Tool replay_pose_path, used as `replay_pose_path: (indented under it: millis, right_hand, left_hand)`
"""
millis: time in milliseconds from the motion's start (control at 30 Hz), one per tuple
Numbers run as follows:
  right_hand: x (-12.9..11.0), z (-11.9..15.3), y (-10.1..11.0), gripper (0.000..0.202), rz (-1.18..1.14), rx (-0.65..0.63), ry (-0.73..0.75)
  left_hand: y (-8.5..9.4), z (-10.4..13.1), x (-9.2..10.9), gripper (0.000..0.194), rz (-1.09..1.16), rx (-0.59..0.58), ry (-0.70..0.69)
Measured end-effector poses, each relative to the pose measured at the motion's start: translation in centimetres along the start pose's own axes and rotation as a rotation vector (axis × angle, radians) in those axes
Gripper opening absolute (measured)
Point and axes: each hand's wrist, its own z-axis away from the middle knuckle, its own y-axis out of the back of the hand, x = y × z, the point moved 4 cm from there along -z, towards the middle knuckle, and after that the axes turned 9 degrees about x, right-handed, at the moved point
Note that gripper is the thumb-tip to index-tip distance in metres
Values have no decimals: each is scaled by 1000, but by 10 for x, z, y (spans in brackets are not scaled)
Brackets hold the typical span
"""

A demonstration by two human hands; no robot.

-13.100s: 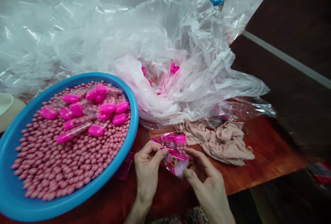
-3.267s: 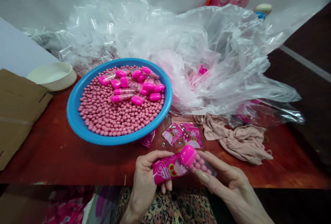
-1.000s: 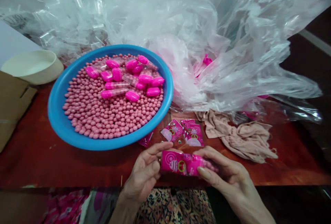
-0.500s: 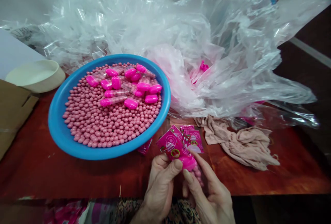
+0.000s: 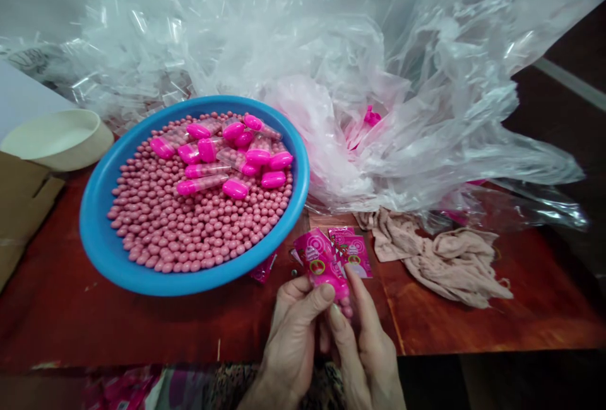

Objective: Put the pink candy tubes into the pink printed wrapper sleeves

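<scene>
My left hand point(image 5: 296, 334) pinches a pink printed packet point(image 5: 316, 257) between thumb and fingers. Just below it is the bright pink cap of a clear tube of pink balls point(image 5: 346, 307). My right hand point(image 5: 367, 347) closes around that tube from the right, index finger along its side and thumb underneath. The tube's lower part is hidden by my fingers. Behind the hands, more pink printed packets point(image 5: 356, 257) lie on the table. To the left stands a blue basin point(image 5: 288, 233) full of pink balls, with several pink-capped tubes point(image 5: 235, 189) lying on top.
Crumpled clear plastic bags point(image 5: 426, 113) spread across the back, pink caps point(image 5: 372, 115) showing in one. Many clear tubes point(image 5: 142, 31) are heaped at back left. A beige cloth point(image 5: 454, 265) lies on the right. A white bowl point(image 5: 61, 144) and cardboard box point(image 5: 23, 208) stand left.
Both hands and the tube have shifted slightly left. My right hand has drawn in closer to my left, and less of the tube's ball-filled end shows. The camera view has shifted a little.
</scene>
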Motion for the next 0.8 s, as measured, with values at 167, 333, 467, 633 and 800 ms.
replay_pose_path:
  millis: [167,333,467,633,800]
  right_hand:
    - [6,0,-7,56,-49,10,-4]
    - [14,4,-5,54,-140,-4,-143]
    - [16,6,-3,58,-91,90,-141]
    - [18,-2,-5,57,-206,48,-222]
    - [10,-2,-7,59,-65,17,-177]
  left_hand:
    - [6,0,0,13,1,43,-13]
    - [8,5,-7,22,-121,79,0]
    - [6,10,-12,17,-90,116,-49]
    - [4,7,-7,24,-119,87,-80]
    - [3,7,3,10,-97,32,-90]
